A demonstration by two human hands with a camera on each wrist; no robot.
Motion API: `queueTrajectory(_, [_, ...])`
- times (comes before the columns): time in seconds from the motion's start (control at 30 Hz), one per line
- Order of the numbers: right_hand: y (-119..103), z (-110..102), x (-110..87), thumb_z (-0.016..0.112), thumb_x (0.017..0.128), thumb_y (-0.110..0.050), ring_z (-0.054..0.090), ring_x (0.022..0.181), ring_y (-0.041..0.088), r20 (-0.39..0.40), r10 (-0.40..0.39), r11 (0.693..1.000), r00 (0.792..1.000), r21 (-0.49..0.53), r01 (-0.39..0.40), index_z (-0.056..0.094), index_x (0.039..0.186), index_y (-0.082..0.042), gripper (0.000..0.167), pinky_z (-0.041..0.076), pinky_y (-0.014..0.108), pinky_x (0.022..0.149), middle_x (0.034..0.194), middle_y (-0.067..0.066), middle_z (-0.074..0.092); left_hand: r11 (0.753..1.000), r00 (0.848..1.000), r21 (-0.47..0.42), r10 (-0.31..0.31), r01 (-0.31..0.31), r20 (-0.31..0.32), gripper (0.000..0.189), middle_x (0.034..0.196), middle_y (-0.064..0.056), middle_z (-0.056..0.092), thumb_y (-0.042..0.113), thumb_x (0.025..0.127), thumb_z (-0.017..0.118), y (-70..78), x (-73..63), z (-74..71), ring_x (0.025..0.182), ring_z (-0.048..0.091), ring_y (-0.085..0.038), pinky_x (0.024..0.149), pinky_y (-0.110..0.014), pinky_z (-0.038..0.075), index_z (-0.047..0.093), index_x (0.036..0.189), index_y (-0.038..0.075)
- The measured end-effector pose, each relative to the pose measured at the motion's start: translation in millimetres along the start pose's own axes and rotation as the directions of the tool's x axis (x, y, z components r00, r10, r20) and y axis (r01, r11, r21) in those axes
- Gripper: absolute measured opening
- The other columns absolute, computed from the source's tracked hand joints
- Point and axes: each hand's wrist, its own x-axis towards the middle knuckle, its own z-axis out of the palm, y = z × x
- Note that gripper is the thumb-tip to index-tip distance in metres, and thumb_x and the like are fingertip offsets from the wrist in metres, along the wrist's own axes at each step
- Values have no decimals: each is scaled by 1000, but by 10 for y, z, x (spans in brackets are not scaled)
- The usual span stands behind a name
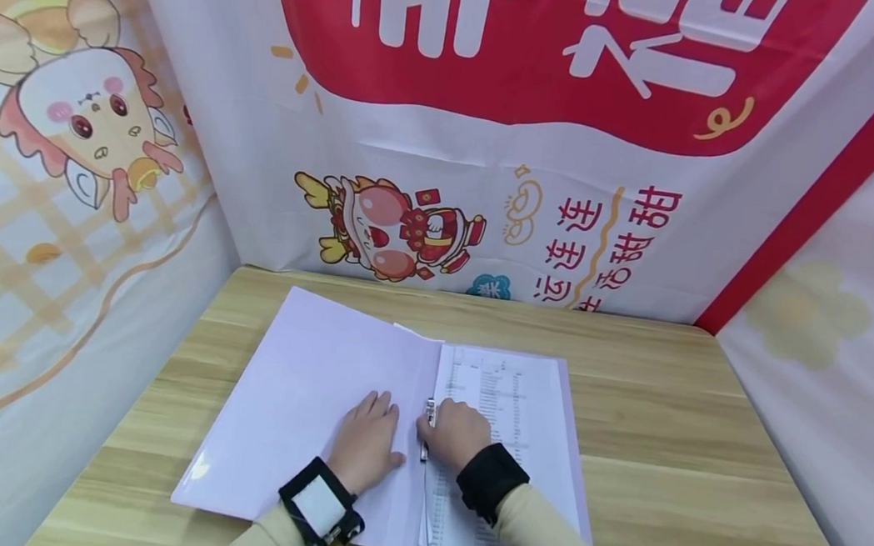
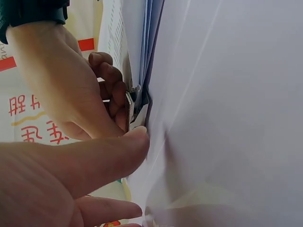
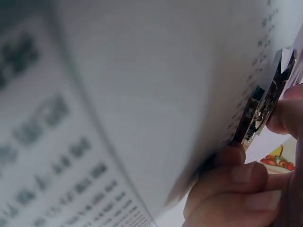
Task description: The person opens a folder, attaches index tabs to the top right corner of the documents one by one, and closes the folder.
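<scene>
A wooden table [image 1: 662,404] stands between printed cloths; the back cloth [image 1: 256,153] carries a large red shape with white characters and, below it, a cartoon dragon [image 1: 387,228] in red dress. Over the table, the right hand [image 1: 459,435] has its fingers curled and grips a metal clip [image 1: 431,408]; in the right wrist view, the clip is between its thumb and its bent fingers. The left hand [image 1: 368,444] lies with its fingers extended on the left cover of a folder [image 1: 303,382], and its thumb points toward the clip. Whether this thumb touches the clip, I cannot tell. The clip is near the fold of the folder, at the left edge of the papers [image 1: 544,421]. These papers rest on the right half of the folder and bear rows of small print. The folder is pale purple and lies unfolded. Each wrist wears a black band, and the left band [image 1: 318,504] bears a pale square. Farther out, the left cloth [image 1: 179,316] shows an upside-down cartoon animal [image 1: 89,114], and the right cloth [image 1: 842,398] a faint flower [image 1: 810,312].
</scene>
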Motion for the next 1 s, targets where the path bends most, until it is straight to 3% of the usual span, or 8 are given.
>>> queueTrajectory(0.2, [-23, 3, -104, 63, 88, -47, 54, 53, 23, -4, -32, 999, 999, 12, 32, 62, 79, -3, 45, 42, 39, 47, 66, 13, 62, 999, 999, -29, -31, 32, 44, 78, 147, -27, 44, 37, 73, 84, 9, -115, -17, 140, 36, -44, 112, -58, 32, 57, 132, -5])
queueTrajectory(0.33, [1, -12, -112, 62, 91, -48, 52, 53, 21, 46, -51, 998, 998, 35, 49, 62, 82, -3, 46, 41, 37, 49, 66, 10, 60, 999, 999, -32, -22, 23, 23, 80, 146, -29, 45, 40, 72, 84, 16, -139, -13, 139, 38, -46, 112, -59, 33, 57, 132, -5])
queueTrajectory(0.5, [101, -111, -118, 58, 96, -38, 47, 51, 16, 102, -91, 988, 991, 135, 76, 57, 71, -11, 37, 36, 30, 48, 60, 1, 53, 999, 1000, -32, -17, 17, -4, 79, 145, -30, 45, 44, 76, 81, 36, -140, -29, 138, 39, -47, 112, -59, 32, 56, 132, -5])
queueTrajectory(0.67, [321, -314, -216, 59, 95, -30, 47, 53, 15, 155, -74, 982, 985, 183, 45, 53, 69, -15, 30, 37, 28, 50, 60, -1, 51, 998, 999, -45, -43, 42, -13, 76, 148, -29, 42, 45, 81, 76, 113, -108, -82, 141, 34, -46, 113, -60, 29, 54, 136, -2])
queueTrajectory(0.83, [702, -469, -377, 67, 89, -31, 49, 56, 15, 196, 0, 994, 981, 105, -20, 56, 74, -15, 25, 37, 28, 51, 64, -1, 54, 998, 999, -48, -41, 39, -31, 74, 148, -27, 44, 47, 80, 77, 264, -109, -114, 140, 37, -46, 111, -63, 30, 56, 136, 3])
queueTrajectory(1.0, [1012, -482, -522, 75, 83, -29, 49, 58, 15, 203, 46, 996, 978, 72, -62, 54, 77, -14, 26, 35, 27, 53, 66, -1, 53, 997, 998, -71, 28, -25, 51, 76, 151, -25, 41, 50, 81, 74, 465, -163, -64, 141, 36, -44, 111, -65, 30, 53, 140, 5])
